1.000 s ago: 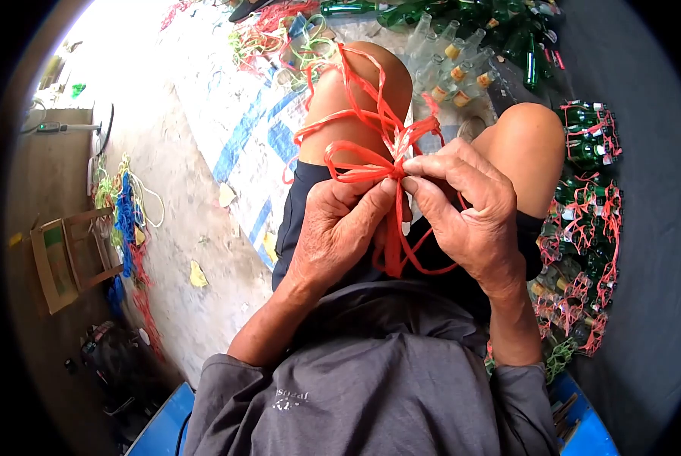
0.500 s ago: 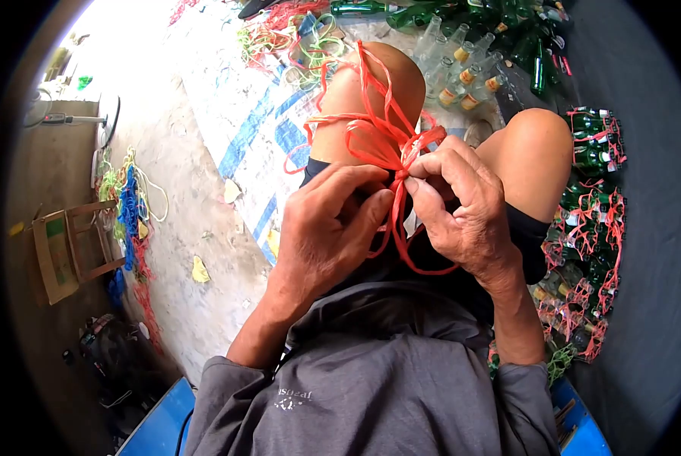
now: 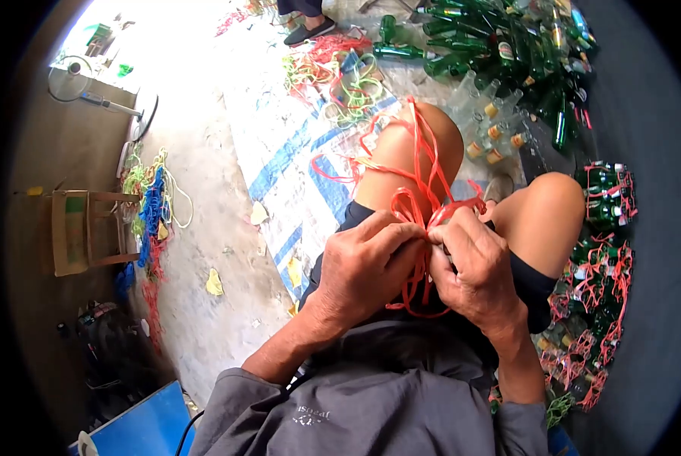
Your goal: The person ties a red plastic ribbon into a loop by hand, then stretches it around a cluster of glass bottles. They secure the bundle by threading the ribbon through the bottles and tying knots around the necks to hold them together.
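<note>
Above my lap, a bundle of red plastic cord (image 3: 407,204) is gathered at a knot between my hands. My left hand (image 3: 371,266) pinches the cord from the left side, its fingers curled inward. From the right, my right hand (image 3: 473,270) grips the same cord close by, thumb and index finger pressed together. The fingertips nearly meet and hide most of the knot. Loops stick up above the hands, long strands drape over my bent knee (image 3: 431,137), and a few ends hang below.
Green bottles (image 3: 500,45) and clear bottles (image 3: 492,125) lie at the upper right. Cord-wrapped bottles (image 3: 603,281) line the right side. Loose green and red cord (image 3: 348,83) lies on a tarp (image 3: 287,163). At left are a wooden chair (image 3: 112,228), blue cord (image 3: 152,209) and a fan (image 3: 108,105).
My view has tilted up and left, so the scene sits lower and a dark-shoed foot shows at the top. My hands have drawn closer together, fingers curled tighter around the cord.
</note>
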`<control>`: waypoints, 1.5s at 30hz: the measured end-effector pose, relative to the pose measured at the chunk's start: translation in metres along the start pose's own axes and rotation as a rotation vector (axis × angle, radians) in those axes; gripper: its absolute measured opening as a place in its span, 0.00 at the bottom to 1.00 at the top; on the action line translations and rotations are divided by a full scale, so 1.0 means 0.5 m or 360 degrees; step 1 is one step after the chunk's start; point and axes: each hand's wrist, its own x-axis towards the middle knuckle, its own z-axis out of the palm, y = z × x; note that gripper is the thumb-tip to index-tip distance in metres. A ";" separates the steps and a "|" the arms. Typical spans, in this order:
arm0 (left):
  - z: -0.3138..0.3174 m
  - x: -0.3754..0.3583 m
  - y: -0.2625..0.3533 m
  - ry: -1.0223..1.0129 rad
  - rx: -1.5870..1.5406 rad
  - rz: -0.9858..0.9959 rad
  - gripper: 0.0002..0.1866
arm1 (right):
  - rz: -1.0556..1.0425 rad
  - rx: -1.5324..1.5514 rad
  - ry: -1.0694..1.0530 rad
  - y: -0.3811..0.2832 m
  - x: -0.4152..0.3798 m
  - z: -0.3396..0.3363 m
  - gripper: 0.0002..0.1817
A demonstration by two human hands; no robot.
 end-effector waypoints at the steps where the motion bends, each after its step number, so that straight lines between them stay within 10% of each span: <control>1: -0.001 0.000 -0.001 0.0010 0.0003 -0.0005 0.10 | -0.0018 -0.0002 -0.0006 -0.003 0.004 -0.002 0.11; 38: -0.031 0.011 -0.021 -0.0194 -0.0510 -0.0358 0.04 | -0.0076 0.0179 -0.0022 -0.010 0.018 -0.001 0.10; 45: -0.035 0.012 -0.025 -0.0227 -0.0897 -0.0879 0.02 | -0.0142 0.0439 0.0071 -0.003 0.008 -0.010 0.11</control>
